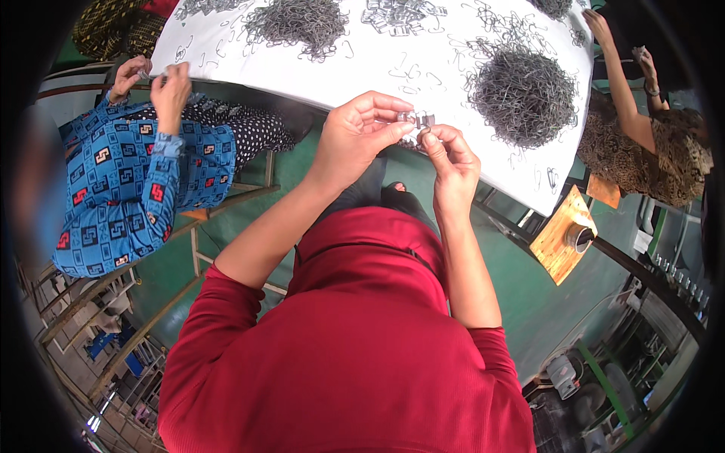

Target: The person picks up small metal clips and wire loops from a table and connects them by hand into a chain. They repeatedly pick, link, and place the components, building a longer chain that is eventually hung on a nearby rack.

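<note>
Above the table's near edge, my left hand (356, 134) pinches a small shiny metal clip (426, 119) between thumb and fingers. My right hand (453, 160) meets it from the right, its thumb and forefinger closed just below the clip's right end. A small dark part shows at those right fingertips; whether it belongs to the clip or is a separate wire piece I cannot tell. Beyond my hands, a large heap of dark bent wire hooks (525, 97) lies on the white tabletop (362, 66). A few loose hooks (411, 72) are scattered nearer to me.
Another heap of wire hooks (298, 26) and a pile of shiny metal clips (396, 15) lie farther back. Co-workers sit left, in a blue patterned top (151, 189), and right, in a brown patterned top (642, 151). A wooden stool (559, 245) stands at the right table corner.
</note>
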A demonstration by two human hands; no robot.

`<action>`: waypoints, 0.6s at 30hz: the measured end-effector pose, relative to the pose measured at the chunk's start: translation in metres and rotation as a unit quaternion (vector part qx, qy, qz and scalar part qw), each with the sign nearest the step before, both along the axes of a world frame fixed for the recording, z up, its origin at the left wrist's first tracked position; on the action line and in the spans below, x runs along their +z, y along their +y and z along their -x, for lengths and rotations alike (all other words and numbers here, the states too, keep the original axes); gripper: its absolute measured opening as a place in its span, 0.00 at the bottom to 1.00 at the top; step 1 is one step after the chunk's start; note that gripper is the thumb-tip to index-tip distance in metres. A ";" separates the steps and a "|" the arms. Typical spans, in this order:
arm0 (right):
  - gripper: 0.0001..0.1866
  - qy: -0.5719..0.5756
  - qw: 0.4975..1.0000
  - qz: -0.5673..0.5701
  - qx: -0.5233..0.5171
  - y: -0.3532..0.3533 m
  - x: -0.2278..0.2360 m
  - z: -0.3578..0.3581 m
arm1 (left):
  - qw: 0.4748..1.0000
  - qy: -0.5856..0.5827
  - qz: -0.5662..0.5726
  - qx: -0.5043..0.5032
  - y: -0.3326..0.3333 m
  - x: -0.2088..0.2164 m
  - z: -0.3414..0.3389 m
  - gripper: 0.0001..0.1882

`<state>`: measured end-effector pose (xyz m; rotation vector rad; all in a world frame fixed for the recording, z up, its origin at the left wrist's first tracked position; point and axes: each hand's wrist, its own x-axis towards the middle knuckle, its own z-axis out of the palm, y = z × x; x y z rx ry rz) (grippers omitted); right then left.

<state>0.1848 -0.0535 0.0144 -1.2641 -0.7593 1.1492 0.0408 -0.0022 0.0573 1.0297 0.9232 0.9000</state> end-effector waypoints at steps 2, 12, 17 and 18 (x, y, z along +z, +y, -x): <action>0.05 -0.010 1.000 -0.005 0.024 -0.002 0.001 0.000 | 1.000 -0.022 -0.016 -0.008 -0.001 0.001 0.002 0.11; 0.06 -0.133 0.951 0.021 0.278 0.043 -0.001 -0.036 | 0.951 0.231 -0.178 -0.102 0.008 0.015 0.029 0.09; 0.09 -0.409 0.894 0.084 0.163 0.142 -0.044 -0.079 | 0.946 0.216 -0.218 -0.108 0.011 0.005 0.033 0.09; 0.08 -0.451 0.877 0.088 0.141 0.163 -0.050 -0.085 | 0.951 0.206 -0.210 -0.100 0.008 0.000 0.034 0.09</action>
